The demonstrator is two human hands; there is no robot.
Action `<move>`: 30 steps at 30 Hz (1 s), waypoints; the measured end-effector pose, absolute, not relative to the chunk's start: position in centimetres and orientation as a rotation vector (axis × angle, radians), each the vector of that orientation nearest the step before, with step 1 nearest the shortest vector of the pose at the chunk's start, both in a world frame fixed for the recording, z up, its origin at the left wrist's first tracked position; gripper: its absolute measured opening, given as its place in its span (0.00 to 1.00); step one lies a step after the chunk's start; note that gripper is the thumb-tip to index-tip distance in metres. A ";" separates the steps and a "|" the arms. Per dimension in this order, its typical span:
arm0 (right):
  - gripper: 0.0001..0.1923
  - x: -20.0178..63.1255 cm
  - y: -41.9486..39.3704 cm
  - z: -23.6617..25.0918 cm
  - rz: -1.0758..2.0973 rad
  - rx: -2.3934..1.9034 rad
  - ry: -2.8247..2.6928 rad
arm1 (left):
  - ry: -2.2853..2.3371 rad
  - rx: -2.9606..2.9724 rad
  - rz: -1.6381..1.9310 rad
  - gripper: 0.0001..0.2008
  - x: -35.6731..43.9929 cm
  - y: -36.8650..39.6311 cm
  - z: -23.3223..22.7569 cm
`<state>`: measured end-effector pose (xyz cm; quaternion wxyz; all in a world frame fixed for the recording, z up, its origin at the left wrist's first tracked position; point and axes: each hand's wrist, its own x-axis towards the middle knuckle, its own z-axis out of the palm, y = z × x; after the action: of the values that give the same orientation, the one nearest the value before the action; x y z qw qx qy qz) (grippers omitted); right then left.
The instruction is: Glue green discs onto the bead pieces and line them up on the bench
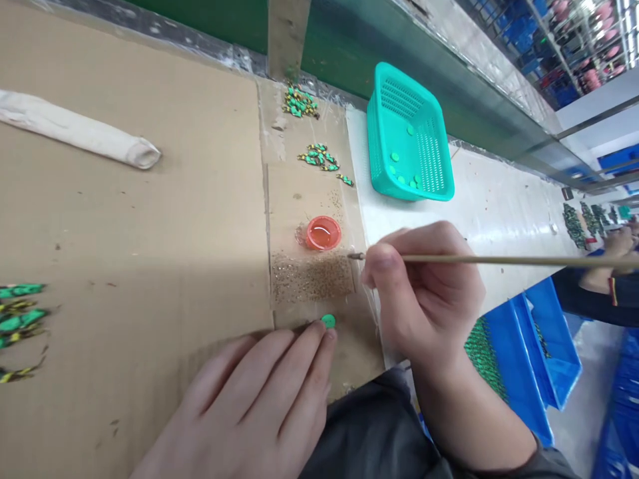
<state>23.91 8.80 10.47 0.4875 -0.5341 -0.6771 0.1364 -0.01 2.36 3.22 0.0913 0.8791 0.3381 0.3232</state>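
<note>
My right hand (424, 293) grips a long thin wooden stick (499, 260) like a pen. Its tip hovers at the right edge of a patch of tiny golden beads (312, 276) spread on the cardboard. Just above the beads sits a small orange cap (323, 233) holding clear liquid. My left hand (259, 406) lies flat on the cardboard, its fingertips pressing on a small green disc (328, 320) just below the beads.
A teal basket (410, 136) with a few green discs stands behind. Green-and-gold pieces lie in clusters (318, 158) further back and at the left edge (20, 319). A rolled cloth (80, 130) lies at left. Blue bins (529, 359) and another person's arm (604, 279) are at right.
</note>
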 end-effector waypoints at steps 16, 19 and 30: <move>0.11 23.3 2.9 7.4 0.447 -1.308 -1.654 | 1.006 2.600 0.796 0.16 -0.2 2.3 3.8; 0.10 23.3 2.9 7.4 0.447 -1.315 -1.653 | 1.006 2.582 0.777 0.16 -0.2 2.1 3.5; 0.10 23.4 2.7 7.3 0.449 -1.361 -1.683 | 1.006 2.573 0.743 0.17 -0.6 1.8 3.2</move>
<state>23.39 2.68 7.32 0.4489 -0.5502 -0.6803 0.1815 -0.59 1.75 3.17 0.1398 0.8905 0.3483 0.2573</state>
